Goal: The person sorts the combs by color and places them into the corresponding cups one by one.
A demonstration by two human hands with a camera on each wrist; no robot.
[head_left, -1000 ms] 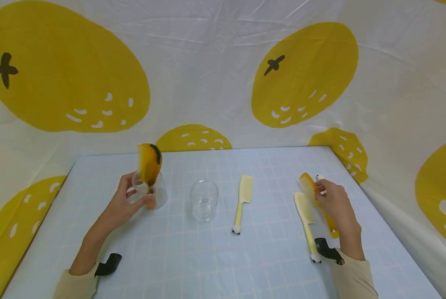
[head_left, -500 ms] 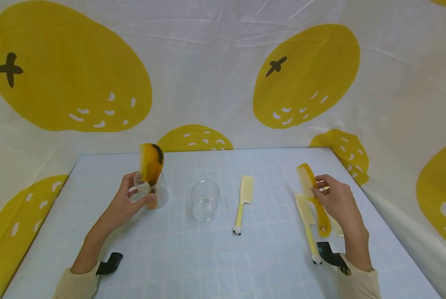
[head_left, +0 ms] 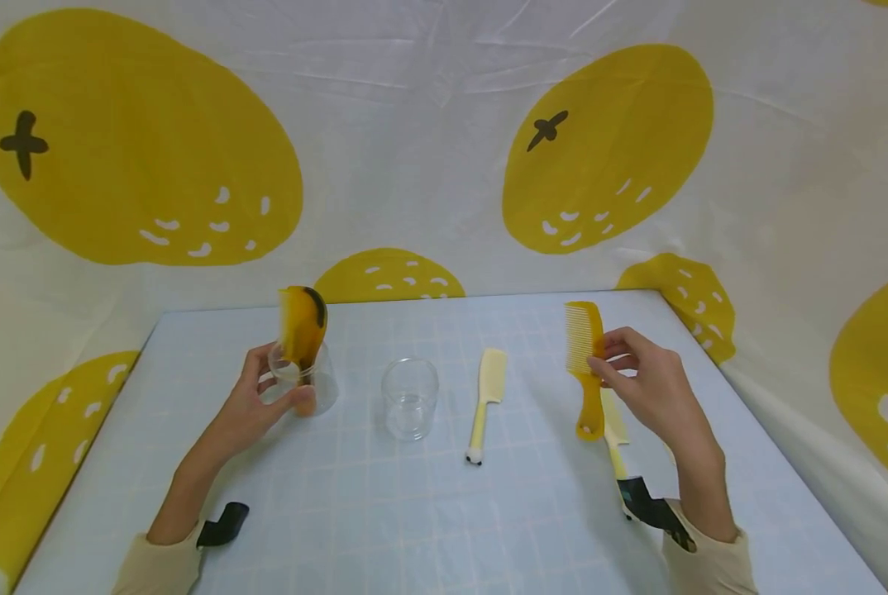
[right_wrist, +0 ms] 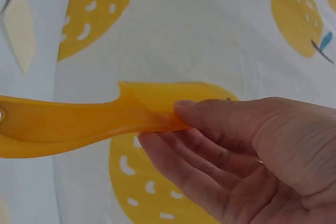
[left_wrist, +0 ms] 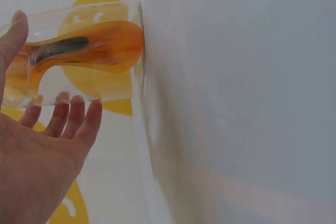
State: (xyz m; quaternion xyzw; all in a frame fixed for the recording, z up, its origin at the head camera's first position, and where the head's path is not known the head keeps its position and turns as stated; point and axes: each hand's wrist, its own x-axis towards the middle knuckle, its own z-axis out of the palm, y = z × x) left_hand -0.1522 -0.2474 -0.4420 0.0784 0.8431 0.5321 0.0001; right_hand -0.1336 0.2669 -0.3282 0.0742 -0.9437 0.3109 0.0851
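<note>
Left hand: the left hand [head_left: 254, 405] reaches in from the lower left, fingers and thumb curled round a clear cup [head_left: 303, 382] standing on the table [head_left: 355, 512]; the left wrist view shows the fingertips [left_wrist: 79, 109] along the cup's wall.
Cup contents: 1 amber comb with a dark streak [head_left: 301, 330] stands upright in it, toothed end above the rim.
Right hand: the right hand [head_left: 648, 392] is raised above the table's right side, thumb and fingers pinching an orange comb [head_left: 587, 364] at its toothed part; the comb hangs nearly upright, handle down, clear of the table.
Nearby: an empty clear cup [head_left: 410, 398] near the middle, a pale yellow comb [head_left: 485, 401] to its right, and a 2nd pale comb [head_left: 613, 430] lying below the right hand.
Change: 1 second ago the orange comb lay low by the table under the right hand; it is now lifted, turned upright and carried leftward. The left hand and its cup are unchanged.
</note>
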